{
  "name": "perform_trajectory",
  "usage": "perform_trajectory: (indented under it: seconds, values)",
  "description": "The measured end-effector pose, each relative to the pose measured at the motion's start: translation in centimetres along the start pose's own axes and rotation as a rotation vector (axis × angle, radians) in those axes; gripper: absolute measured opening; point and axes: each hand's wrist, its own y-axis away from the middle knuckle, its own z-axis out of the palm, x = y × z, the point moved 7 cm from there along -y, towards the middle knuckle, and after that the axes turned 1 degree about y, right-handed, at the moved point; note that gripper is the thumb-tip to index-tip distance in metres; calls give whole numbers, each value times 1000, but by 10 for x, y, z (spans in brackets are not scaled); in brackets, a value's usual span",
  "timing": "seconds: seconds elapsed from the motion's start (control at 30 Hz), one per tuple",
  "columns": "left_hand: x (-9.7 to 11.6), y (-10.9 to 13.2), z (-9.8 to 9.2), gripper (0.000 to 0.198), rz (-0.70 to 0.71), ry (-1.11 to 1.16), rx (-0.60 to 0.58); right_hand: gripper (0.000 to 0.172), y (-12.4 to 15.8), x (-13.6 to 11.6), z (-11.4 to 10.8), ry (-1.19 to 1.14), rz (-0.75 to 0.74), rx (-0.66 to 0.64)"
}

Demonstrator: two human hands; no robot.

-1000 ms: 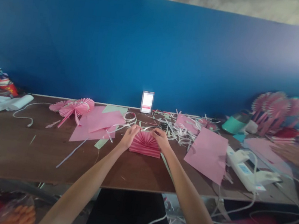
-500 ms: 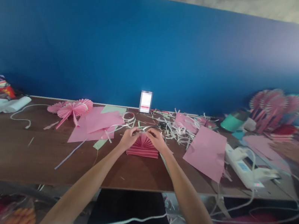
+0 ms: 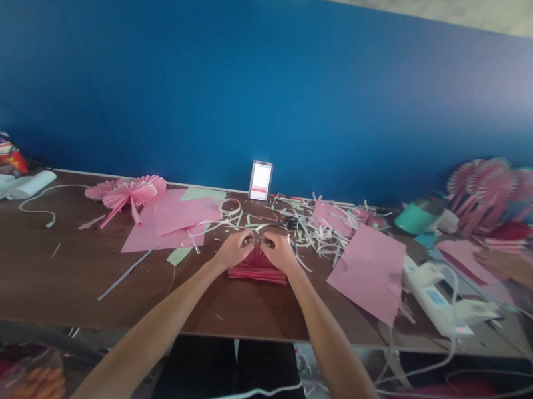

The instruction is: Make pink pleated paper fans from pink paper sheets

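Observation:
A pleated pink paper fan point(image 3: 258, 270) lies on the brown table point(image 3: 33, 264) in front of me. My left hand point(image 3: 233, 249) pinches its far left end, fingers closed on the folds. My right hand point(image 3: 280, 251) pinches the far right end, and the two hands nearly touch over the fan's top. Only the lower pleats show beneath my fingers.
Flat pink sheets lie left point(image 3: 175, 219) and right point(image 3: 370, 270). White paper strips point(image 3: 317, 228) litter the back. Finished pink fans point(image 3: 128, 193) sit back left, more fans point(image 3: 495, 188) back right. A white glue gun point(image 3: 438, 297) with cords lies right. Another person's arm point(image 3: 531, 282) reaches in at right.
My hands have drawn together, squeezing the fan's far ends inward so the spread pleats have closed into a narrower bundle.

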Motion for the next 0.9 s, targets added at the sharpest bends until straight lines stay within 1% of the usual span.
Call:
perform_trajectory:
  seconds: [0.07, 0.17, 0.3, 0.4, 0.53, 0.6, 0.67, 0.8, 0.87, 0.9]
  values:
    - [-2, -1, -2, 12, -16, 20, 19, 13, -1, 0, -1, -27, 8, 12]
    - [-10, -2, -8, 14, -53, 69, 88, 13, -2, 3, -6, -119, 34, 44]
    - [-20, -4, -15, 23, -78, 137, 185, 22, -5, 11, -10, -234, 63, 66]
    - [-21, -4, -19, 27, -62, 132, 225, 27, -6, 21, -9, -290, 103, 78]
    - [-19, -1, -27, 28, -52, 167, 318, 30, -6, 30, -8, -357, 165, 127]
    - [-19, -1, -26, 30, -63, 199, 317, 29, -4, 29, -10, -368, 158, 166]
    - [-21, -1, -22, 34, -94, 226, 277, 29, -2, 29, -17, -358, 154, 238]
    - [-27, -2, -12, 48, -173, 270, 192, 30, 3, 38, -33, -342, 219, 397]
    - [-30, -2, -12, 51, -186, 283, 204, 31, 5, 40, -38, -332, 234, 442]
    - [-33, -1, -14, 52, -193, 285, 233, 31, 5, 38, -40, -316, 221, 452]
